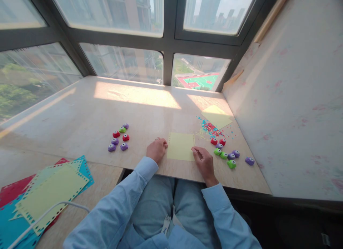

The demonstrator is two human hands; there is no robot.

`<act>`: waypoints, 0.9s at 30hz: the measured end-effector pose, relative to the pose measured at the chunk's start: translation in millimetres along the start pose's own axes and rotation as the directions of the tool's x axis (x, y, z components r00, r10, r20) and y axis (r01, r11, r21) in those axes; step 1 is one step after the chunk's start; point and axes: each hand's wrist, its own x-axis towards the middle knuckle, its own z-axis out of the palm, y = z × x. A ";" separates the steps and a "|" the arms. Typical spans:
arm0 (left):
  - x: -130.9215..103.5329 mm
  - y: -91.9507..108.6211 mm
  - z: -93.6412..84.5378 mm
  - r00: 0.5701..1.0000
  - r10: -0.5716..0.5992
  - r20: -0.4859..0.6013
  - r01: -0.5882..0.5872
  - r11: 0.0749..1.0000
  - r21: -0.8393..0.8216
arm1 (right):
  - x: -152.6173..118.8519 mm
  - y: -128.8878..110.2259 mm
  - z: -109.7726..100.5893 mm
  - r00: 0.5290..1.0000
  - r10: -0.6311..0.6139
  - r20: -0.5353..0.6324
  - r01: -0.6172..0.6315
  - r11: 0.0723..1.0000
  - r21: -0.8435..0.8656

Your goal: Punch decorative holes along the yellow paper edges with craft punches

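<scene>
A pale yellow sheet of paper (pixel 180 147) lies flat on the table in front of me, with small notches punched along its left and right edges. My left hand (pixel 157 150) is closed, its fingertips at the sheet's left edge. At the right edge, my right hand (pixel 204 164) pinches the paper between thumb and finger. Red, green and purple craft punches (pixel 223 155) stand in a loose group to the right of my right hand. More small punches (pixel 115 142) are spread out to the left of my left hand.
Blue, red and yellow punched confetti (pixel 210 127) is scattered at the right, beside another yellow sheet (pixel 216 116). Punched coloured sheets (pixel 53 192) overlap at the lower left, with a white cable (pixel 50 208) across them. A wall (pixel 289 116) bounds the right side; windows rise behind.
</scene>
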 end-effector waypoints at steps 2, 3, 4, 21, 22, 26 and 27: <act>-0.7 0.4 2.3 1.000 -0.013 -0.005 0.013 0.999 -0.042 | 0.0 -0.2 0.0 1.000 0.000 -0.001 0.000 1.000 -0.003; -0.9 0.5 3.4 1.000 -0.021 -0.010 0.020 0.997 -0.073 | 0.0 -0.3 -0.1 1.000 0.000 -0.001 0.000 1.000 -0.005; -0.9 0.3 4.0 0.999 -0.029 -0.015 0.027 0.993 -0.112 | 0.0 -0.5 -0.1 1.000 0.000 -0.002 0.000 1.000 -0.006; -3.4 -19.0 -27.3 0.925 -0.217 0.313 0.349 0.150 -0.925 | -1.1 -1.4 -1.4 1.000 -0.010 0.016 0.011 0.999 -0.049; -3.5 -20.4 -27.3 0.922 -0.209 0.327 0.354 0.106 -0.929 | -1.4 -1.5 -1.6 1.000 -0.008 0.018 0.009 0.998 -0.057; -4.5 -27.4 -25.5 0.914 -0.166 0.369 0.373 -0.010 -0.928 | -1.7 -3.2 -2.8 1.000 -0.008 0.030 0.011 0.996 -0.090; -5.3 -29.4 -24.7 0.915 -0.151 0.373 0.372 -0.033 -0.928 | -1.5 -4.3 -3.2 0.999 -0.010 0.031 0.013 0.995 -0.097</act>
